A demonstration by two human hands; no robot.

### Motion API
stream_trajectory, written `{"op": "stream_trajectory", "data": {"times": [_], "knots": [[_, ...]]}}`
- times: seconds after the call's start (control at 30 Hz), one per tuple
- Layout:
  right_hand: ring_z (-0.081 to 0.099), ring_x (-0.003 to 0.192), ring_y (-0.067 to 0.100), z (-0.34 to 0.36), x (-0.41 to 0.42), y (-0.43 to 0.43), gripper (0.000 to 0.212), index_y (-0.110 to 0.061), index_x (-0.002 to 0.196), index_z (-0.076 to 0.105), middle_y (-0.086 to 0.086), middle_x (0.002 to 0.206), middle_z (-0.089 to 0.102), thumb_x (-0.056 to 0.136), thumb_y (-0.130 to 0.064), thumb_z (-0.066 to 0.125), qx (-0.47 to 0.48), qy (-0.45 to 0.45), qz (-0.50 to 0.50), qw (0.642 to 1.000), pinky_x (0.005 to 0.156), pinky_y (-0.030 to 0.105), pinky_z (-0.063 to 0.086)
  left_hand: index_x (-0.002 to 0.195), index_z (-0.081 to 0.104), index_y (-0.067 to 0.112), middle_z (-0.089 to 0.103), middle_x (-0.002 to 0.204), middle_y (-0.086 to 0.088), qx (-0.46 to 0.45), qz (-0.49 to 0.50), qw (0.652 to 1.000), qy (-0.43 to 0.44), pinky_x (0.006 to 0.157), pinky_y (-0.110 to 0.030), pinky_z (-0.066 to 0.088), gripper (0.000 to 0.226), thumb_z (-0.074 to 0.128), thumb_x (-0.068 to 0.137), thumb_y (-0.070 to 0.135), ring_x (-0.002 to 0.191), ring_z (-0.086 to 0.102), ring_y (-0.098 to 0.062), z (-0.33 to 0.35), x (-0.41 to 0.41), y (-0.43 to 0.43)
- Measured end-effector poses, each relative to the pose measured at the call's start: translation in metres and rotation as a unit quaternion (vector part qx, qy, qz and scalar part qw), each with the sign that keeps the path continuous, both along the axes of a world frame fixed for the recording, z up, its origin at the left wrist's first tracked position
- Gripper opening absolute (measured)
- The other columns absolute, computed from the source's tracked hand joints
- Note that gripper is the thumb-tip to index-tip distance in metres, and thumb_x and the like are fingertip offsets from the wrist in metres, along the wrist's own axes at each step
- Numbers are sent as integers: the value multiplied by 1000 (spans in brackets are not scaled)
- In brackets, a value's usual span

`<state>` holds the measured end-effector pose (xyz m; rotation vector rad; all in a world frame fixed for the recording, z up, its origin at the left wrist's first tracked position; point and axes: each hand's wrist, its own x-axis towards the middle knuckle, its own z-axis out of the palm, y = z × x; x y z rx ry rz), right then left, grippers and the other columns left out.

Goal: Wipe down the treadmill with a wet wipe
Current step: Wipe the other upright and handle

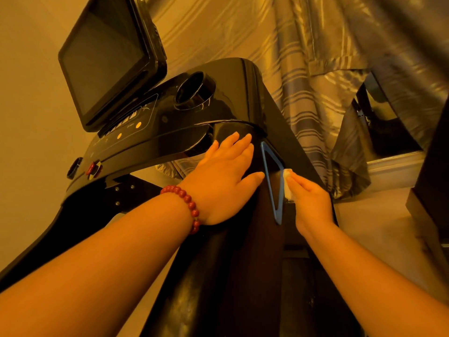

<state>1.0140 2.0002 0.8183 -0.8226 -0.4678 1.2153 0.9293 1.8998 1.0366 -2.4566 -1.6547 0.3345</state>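
Head | left hand (pixel 226 183) fingers (pixel 239 145) straight, on treadmill (pixel 233 76) | right hand (pixel 314 206) fingers (pixel 301 182) pinching wet wipe (pixel 288 187)

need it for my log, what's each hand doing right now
Left hand: open, resting flat on the treadmill.
Right hand: pinching the wet wipe against the blue trim.

i can't read any text from here. the markings on the control panel (pixel 126 127) of the treadmill (pixel 233 93) are too small and blurred, and its screen (pixel 104 62) is dark.
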Motion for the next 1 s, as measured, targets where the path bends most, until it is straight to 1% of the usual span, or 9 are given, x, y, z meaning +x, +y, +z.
{"op": "stream_trajectory", "data": {"times": [0.1,0.27,0.33,0.4,0.47,0.6,0.67,0.83,1.0], "knots": [[62,95,8,6,-3,-4,6,-36,90,71,-10,98,69,85,-32,72,-1,14,1,1000,73,23,48,153,6,22,-8,160,11,-2,2,1000,-1,112,-28,-13,59,27,101,43,144,-15,-6,0,0,0],[62,107,15,21,-5,-4,27,-28,108,71,-6,105,69,83,-37,74,-39,48,-18,998,83,30,51,153,7,21,-6,160,10,-1,3,1000,-7,112,-28,-13,58,27,102,41,144,-13,-7,0,0,0],[61,102,16,17,-9,-14,19,-34,99,71,-5,104,68,81,-39,75,-57,66,0,996,75,30,49,153,7,21,-6,160,10,-2,3,1000,-7,113,-29,-12,58,27,102,41,144,-13,-7,0,0,1],[56,93,8,10,-13,-28,12,-37,89,69,-9,99,65,80,-42,75,-56,63,18,996,64,25,42,153,7,21,-6,160,9,-4,4,1000,-6,113,-29,-12,58,27,102,40,145,-13,-8,0,-1,1],[54,92,4,13,-12,-35,10,-39,87,69,-11,100,65,80,-43,75,-37,49,20,998,61,22,39,153,7,21,-6,160,9,-3,4,1000,-9,112,-28,-12,58,27,102,40,145,-13,-8,1,0,0],[61,95,11,38,-3,-19,23,-30,105,72,-5,101,68,83,-38,73,-58,47,-7,997,63,22,45,153,9,20,-4,160,8,-1,3,1000,-17,112,-28,-12,57,28,102,38,145,-12,-8,0,1,-2],[60,95,9,42,-1,-18,29,-27,112,70,-9,97,66,85,-37,72,-57,32,-4,998,63,21,43,153,9,19,-4,160,8,-2,3,1000,-17,114,-30,-11,56,28,103,37,145,-12,-9,0,1,-3],[55,96,5,19,-11,-48,20,-36,104,70,-12,105,64,84,-35,72,-24,46,39,998,62,22,40,152,9,20,-4,160,8,-8,5,1000,-28,113,-29,-12,54,28,103,33,145,-12,-9,2,2,-3],[59,111,13,48,-5,-27,33,-22,117,68,-4,111,67,85,-30,73,-33,56,-5,998,69,17,44,152,11,19,-3,160,8,-11,1,999,-37,111,-27,-13,53,28,104,30,145,-12,-9,2,1,-3]]}}
